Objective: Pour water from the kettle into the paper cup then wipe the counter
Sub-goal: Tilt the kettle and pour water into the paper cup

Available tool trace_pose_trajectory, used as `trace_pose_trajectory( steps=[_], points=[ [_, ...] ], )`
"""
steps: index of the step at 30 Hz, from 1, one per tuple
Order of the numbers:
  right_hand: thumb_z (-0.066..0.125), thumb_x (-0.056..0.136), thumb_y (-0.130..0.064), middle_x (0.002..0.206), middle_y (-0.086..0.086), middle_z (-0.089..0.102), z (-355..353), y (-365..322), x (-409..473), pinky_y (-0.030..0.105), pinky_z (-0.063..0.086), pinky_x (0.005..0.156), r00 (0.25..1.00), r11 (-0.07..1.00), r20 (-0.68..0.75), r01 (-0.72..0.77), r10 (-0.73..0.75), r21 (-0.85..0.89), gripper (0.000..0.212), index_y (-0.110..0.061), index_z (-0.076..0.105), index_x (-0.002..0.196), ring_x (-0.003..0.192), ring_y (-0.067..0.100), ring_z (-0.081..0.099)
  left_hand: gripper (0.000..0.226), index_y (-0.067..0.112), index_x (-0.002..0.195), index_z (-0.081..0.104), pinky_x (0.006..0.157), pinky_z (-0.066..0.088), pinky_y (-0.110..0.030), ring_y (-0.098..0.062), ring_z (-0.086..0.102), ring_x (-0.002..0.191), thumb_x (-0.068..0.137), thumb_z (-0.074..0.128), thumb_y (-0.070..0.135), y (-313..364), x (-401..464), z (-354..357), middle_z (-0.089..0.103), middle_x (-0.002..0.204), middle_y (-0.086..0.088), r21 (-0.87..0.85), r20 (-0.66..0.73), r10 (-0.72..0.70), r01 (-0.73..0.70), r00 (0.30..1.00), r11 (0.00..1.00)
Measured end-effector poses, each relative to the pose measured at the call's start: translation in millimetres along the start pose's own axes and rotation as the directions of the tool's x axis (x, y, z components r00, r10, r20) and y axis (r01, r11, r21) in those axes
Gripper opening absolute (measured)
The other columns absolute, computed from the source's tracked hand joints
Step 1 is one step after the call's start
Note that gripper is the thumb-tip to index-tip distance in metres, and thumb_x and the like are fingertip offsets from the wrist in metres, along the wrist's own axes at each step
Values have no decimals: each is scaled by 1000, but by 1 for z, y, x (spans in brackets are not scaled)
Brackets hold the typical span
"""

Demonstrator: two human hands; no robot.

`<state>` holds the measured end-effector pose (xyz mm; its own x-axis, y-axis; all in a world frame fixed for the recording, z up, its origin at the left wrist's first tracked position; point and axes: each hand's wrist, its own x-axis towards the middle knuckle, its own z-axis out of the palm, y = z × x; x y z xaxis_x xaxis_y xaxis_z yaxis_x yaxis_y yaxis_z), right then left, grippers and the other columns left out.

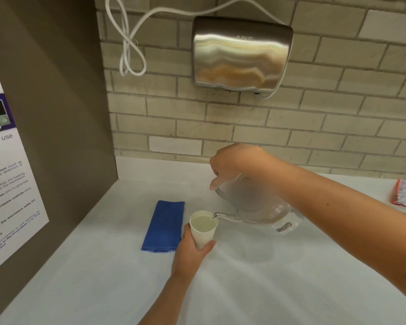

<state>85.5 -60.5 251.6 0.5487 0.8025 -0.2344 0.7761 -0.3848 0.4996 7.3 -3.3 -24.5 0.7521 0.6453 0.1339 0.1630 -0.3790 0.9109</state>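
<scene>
The right hand (234, 165) grips the clear kettle (260, 205), tipped so its spout sits over the white paper cup (203, 228). The left hand (192, 252) wraps its fingers (210, 245) around the cup, nearly full of water, just above the white desk (103, 277) beside a folded blue cloth (163, 227).

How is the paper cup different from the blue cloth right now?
The paper cup is white and stands upright, while the blue cloth lies folded and flat. The left hand holds the cup; nothing touches the cloth. The cup takes water from the kettle; the cloth looks unused. Both are on the white counter.
</scene>
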Motion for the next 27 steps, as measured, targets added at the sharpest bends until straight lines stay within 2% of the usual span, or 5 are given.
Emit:
trace_pose_trajectory(
  steps=[9, 13, 20, 23, 27],
  points=[
    [52, 86, -57, 61, 0, 47, 1, 2, 1, 25, 33, 49, 1000, 999, 1, 12, -12, 34, 53, -12, 46, 58, 52, 17, 42, 79, 23, 130, 31, 92, 51, -34, -17, 53, 112, 68, 76, 43, 1, -1, -1, 52, 124, 0, -18, 1, 4, -4, 1000, 1000],
    [51, 87, -57, 61, 0, 48, 3, 9, 0, 25, 32, 49, 1000, 996, 25, 2, -4, 89, 52, -13, 47, 59, 52, 17, 42, 77, 24, 128, 32, 86, 50, -28, -16, 54, 109, 68, 76, 43, 1, -1, 0, 52, 119, 4, -37, -2, 12, -12, 1000, 999],
    [52, 84, -61, 65, -1, 54, 24, 53, -1, 27, 39, 57, 998, 936, 26, -60, 54, 348, 50, -15, 56, 64, 60, 17, 48, 73, 24, 124, 34, 79, 44, -26, -14, 55, 101, 67, 75, 45, 0, -1, 0, 55, 113, 4, -30, -8, 3, -3, 1000, 1000],
    [52, 83, -63, 65, -2, 54, 38, 71, 5, 26, 37, 56, 991, 884, -44, -91, 125, 459, 51, -17, 58, 63, 61, 16, 49, 73, 26, 123, 34, 80, 45, -26, -14, 55, 101, 66, 75, 47, -1, -1, 0, 54, 112, 5, -36, -5, -2, 1, 1000, 999],
    [49, 83, -63, 55, -4, 47, 60, 83, 18, 27, 32, 53, 958, 791, -173, -81, 231, 606, 52, -19, 57, 56, 53, 14, 45, 71, 27, 120, 35, 77, 43, -23, -13, 56, 99, 65, 76, 47, 0, -1, 0, 53, 106, 9, -41, -7, -2, 2, 1000, 999]
  ],
)
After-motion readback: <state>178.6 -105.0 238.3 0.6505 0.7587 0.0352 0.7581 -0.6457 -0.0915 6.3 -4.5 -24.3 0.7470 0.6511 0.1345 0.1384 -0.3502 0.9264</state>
